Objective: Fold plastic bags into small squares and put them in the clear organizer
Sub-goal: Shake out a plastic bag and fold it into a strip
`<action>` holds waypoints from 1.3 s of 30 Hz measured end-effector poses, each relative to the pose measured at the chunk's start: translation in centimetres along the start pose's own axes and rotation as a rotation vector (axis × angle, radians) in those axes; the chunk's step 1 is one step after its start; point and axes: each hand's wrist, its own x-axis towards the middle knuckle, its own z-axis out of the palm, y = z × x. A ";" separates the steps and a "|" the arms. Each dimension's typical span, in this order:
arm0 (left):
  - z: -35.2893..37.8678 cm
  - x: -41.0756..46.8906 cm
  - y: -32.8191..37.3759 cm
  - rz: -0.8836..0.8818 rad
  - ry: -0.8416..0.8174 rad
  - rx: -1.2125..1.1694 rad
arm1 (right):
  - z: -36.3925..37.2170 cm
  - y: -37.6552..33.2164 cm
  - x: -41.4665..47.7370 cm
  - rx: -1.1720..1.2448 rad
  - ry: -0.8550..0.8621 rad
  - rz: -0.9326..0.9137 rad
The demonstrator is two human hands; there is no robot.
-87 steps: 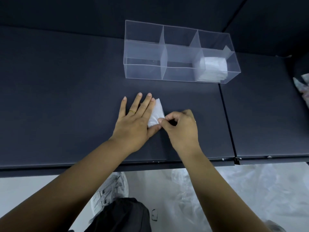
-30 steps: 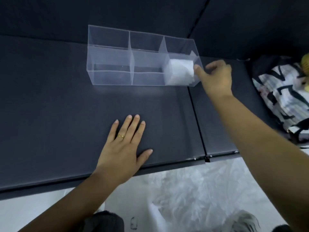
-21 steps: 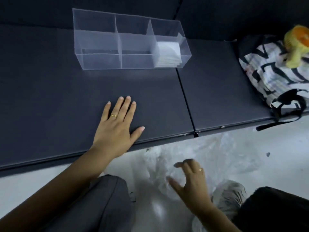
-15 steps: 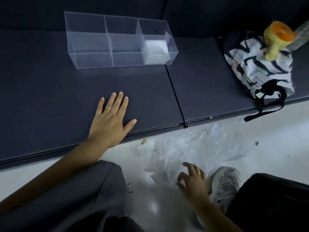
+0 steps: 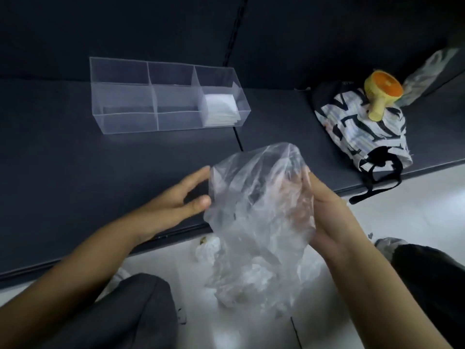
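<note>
plastic bag (image 5: 259,205), clear and crumpled, now hangs in the air between our hands above the mat's front edge; half a second ago it lay in the heap on the floor. our right hand (image 5: 324,210) has risen from that heap and clutches the bag's right side. our left hand (image 5: 173,205) has lifted off the dark mat (image 5: 63,172), fingers spread, thumb at the bag's left edge, gripping nothing. one clear organizer (image 5: 161,96) has three compartments; only the right one holds folded squares (image 5: 220,109). open mat lies before it. one patterned bag (image 5: 359,127) sits far right.
</note>
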 end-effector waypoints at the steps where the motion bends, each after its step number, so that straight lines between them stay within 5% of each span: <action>1: 0.3 0.2 0.5 0.020 -0.069 -0.095 | 0.3 -0.5 0.6 0.084 -0.030 0.036; 6: 0.9 2.5 0.8 -0.056 0.133 -0.286 | -1.7 -2.0 5.2 0.194 0.070 0.126; 11: -1.2 4.1 -1.4 -0.073 0.543 -0.179 | -6.1 -0.9 7.8 -0.460 0.728 -0.273; 12: -1.6 4.1 -1.9 -0.092 0.596 -0.125 | -6.3 -0.2 7.6 -0.604 0.734 -0.403; 14: -2.5 3.9 -2.7 -0.143 0.673 -0.006 | -5.0 1.6 6.9 -0.868 0.469 -0.512; 17: -2.8 3.3 -2.6 -0.139 0.828 0.219 | -2.6 4.9 7.3 -1.249 0.163 -0.376; 20: -2.7 2.3 -1.7 0.071 0.993 0.531 | -0.3 7.1 8.6 -1.270 0.138 -0.290; 23: -2.6 2.1 -0.3 0.202 0.807 0.686 | 1.1 7.6 9.9 -1.192 0.156 -0.366; 27: -2.1 3.3 -0.3 0.084 0.483 0.618 | 2.7 8.2 11.2 -1.028 0.207 -0.393; 34: -3.4 3.8 -0.8 0.002 0.364 0.124 | 1.8 7.4 11.1 -0.850 0.129 -0.365; 39: -5.2 2.2 -0.9 0.005 0.473 -0.116 | -1.3 4.9 10.3 -0.633 0.245 -0.426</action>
